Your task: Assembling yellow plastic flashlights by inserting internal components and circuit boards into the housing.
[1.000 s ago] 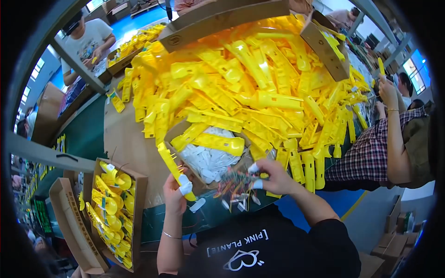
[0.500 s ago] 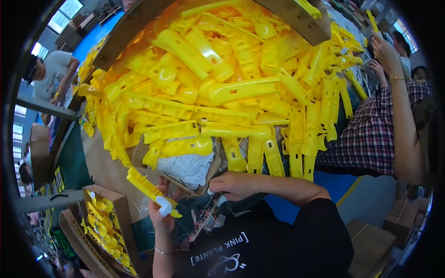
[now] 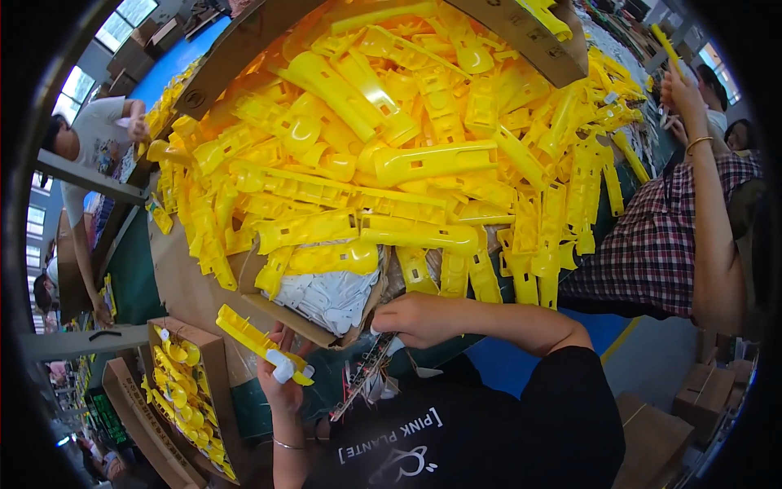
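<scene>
In my left hand (image 3: pixel 281 383) is a long yellow plastic shell (image 3: pixel 244 332), tilted, its hollow side partly showing. White covers wrap fingertips of that hand, which is closed on the shell's lower end. My right hand (image 3: pixel 419 318) is closed, fingers curled down, a white cover on one fingertip. It is at the upper end of a strip of small circuit boards with thin wires (image 3: pixel 362 376), close to my black shirt. Whatever its fingers pinch is hidden. Between and beyond my hands stands a small open carton (image 3: pixel 303 328) holding flat white parts (image 3: pixel 326 297).
A large heap of yellow shells (image 3: pixel 391 163) spills from a big carton (image 3: pixel 236 53) ahead. Another carton (image 3: pixel 218 367) at left holds yellow pieces. A grey metal bar (image 3: pixel 81 341) crosses the left side. Co-workers sit at right, one in a checked garment (image 3: pixel 643 236), and at far left.
My left hand has shifted slightly left with the shell, its covered fingertips moving along it. My right hand stays by the circuit strip. The far-left co-worker has raised one hand and reaches down with the other arm.
</scene>
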Demonstrator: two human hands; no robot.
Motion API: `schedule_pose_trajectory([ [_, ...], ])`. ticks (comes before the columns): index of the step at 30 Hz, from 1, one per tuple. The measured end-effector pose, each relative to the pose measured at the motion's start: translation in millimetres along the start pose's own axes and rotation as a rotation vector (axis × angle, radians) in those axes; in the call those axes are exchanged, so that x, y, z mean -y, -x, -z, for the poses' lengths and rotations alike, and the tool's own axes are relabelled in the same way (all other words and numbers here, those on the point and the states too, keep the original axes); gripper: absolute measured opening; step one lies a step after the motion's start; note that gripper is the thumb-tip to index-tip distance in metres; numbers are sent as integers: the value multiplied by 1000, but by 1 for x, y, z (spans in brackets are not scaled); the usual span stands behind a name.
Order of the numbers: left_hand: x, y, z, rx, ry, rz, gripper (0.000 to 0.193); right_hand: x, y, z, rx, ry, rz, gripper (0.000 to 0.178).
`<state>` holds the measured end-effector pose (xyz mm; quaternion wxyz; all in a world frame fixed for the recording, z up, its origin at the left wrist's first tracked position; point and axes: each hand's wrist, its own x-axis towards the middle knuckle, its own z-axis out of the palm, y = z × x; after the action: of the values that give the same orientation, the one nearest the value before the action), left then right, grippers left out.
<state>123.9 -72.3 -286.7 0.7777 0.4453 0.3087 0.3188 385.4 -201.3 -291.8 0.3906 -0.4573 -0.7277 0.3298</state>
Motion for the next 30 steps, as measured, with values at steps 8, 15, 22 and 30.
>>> schedule_pose_trajectory([
  [8, -56, 35, 31, -232, -40, -167, 59, 43, 4, 29, -161, 105, -220, 26],
  [15, -64, 98, 90, -319, -133, -103, 59, 48, -43, 60, -208, 226, -649, 54],
  [22, -12, 148, 124, -466, 112, -79, 53, 120, -117, -23, -336, 639, 45, 34],
  [30, -7, 144, 116, -511, 113, -173, 51, 49, -175, -203, 364, 313, 188, 24],
])
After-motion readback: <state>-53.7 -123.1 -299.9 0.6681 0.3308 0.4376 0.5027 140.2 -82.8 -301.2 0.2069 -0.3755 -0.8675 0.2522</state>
